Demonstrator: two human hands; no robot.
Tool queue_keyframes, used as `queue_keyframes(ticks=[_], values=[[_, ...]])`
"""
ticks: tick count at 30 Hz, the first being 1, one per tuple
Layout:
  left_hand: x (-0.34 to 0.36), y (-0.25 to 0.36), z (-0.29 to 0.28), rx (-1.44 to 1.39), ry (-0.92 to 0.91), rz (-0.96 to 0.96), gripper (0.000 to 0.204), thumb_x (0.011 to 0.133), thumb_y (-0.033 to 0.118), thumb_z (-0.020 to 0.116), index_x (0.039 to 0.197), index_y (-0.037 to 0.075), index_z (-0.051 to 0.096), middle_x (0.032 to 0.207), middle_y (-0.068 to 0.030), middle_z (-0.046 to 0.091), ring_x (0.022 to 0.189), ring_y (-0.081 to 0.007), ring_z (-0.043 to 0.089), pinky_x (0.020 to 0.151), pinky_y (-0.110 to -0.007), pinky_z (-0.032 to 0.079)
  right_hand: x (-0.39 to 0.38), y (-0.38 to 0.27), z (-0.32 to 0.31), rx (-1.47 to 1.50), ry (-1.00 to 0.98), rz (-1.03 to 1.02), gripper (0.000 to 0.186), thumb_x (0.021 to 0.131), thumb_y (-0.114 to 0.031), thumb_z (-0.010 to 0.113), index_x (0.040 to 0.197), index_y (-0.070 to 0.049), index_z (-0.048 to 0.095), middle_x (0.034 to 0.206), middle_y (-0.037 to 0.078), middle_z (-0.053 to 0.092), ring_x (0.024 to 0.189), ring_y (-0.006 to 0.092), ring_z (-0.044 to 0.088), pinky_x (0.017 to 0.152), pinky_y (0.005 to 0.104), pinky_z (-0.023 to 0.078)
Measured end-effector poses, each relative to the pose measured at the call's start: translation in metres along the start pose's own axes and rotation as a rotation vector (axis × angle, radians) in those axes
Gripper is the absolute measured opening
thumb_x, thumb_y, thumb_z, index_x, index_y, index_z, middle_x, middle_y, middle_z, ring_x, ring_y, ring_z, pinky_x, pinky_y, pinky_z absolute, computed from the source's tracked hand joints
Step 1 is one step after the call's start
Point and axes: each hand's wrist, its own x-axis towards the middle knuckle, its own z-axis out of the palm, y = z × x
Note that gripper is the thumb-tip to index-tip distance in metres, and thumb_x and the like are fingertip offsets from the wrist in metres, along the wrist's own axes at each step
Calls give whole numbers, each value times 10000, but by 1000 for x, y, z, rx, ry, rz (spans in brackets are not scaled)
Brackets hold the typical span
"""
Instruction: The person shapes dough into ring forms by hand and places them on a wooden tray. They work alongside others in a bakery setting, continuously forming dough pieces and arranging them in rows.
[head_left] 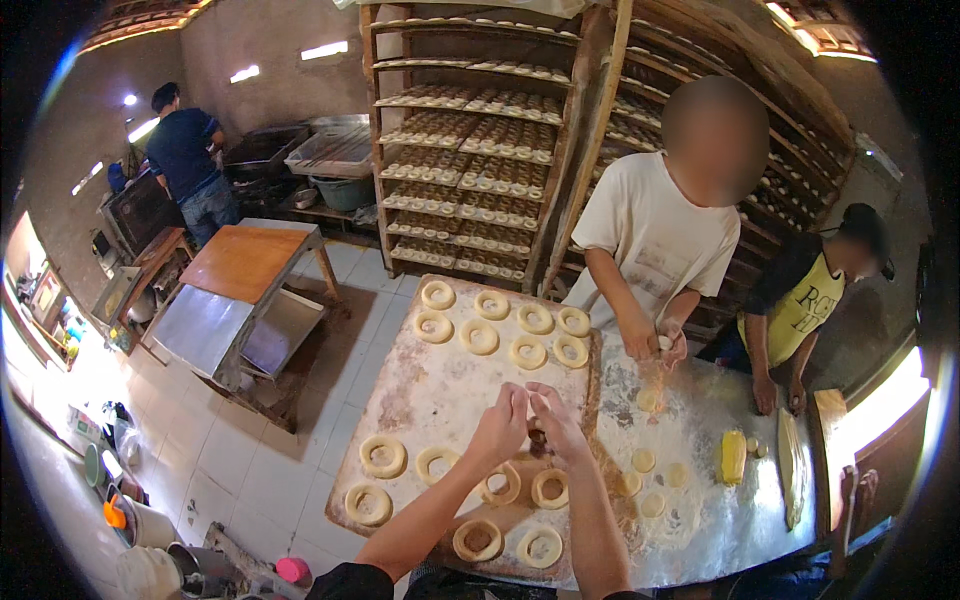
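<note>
Between dough rings [479,350] at the far and near edges of the board [425,385], I hold left hand [502,428] and right hand [562,428] together, fingers [514,400] curled, grip unclear, light pressure advisable.

Cannot see inside left hand [503,425] and right hand [560,425], above the floured board [450,375]. Lose part of a dough ring [424,463] behind left forearm [443,500], near-left on the board. Find a co-worker's head [715,140] blurred, beyond the board's right edge.
</note>
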Motion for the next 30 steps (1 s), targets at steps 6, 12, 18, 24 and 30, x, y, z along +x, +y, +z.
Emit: queue_keyframes(ticks=[6,12,18,24,30], values=[[41,-6,-19,693,91,-204,726,994,511,473,1490,7,305,1296,-321,521,1191,-521,524,943,-672,404,13,-29,11,-811,569,-16,774,948,-438,607,1508,-32,260,1238,308,592,1096,449,609,968,507,465],[8,-25,-31,913,-140,-163,866,834,382,735,1530,117,294,1378,-256,480,1268,-456,483,975,-665,414,-72,-37,-35,-704,459,116,645,940,-294,650,1455,-36,360,1037,230,671,916,383,653,823,482,513],[11,-30,-23,897,-162,-185,1034,726,343,828,1555,172,235,1437,-237,430,1339,-456,410,1063,-648,371,-213,27,-133,-879,862,329,367,903,-188,689,1241,-96,580,923,162,686,793,287,674,732,415,528],[-4,10,28,828,64,-122,821,842,299,737,1523,143,306,1369,-241,495,1254,-455,472,1033,-603,369,-266,88,-198,-1142,858,387,320,881,-237,692,1157,-81,643,1049,196,669,1024,364,630,881,490,494],[-67,56,194,285,-250,126,412,950,223,619,1320,51,555,1041,-246,674,1001,-418,643,871,-482,504,-228,82,-217,-636,383,362,367,843,-186,758,1052,-17,506,1000,173,645,931,327,635,775,429,500]])
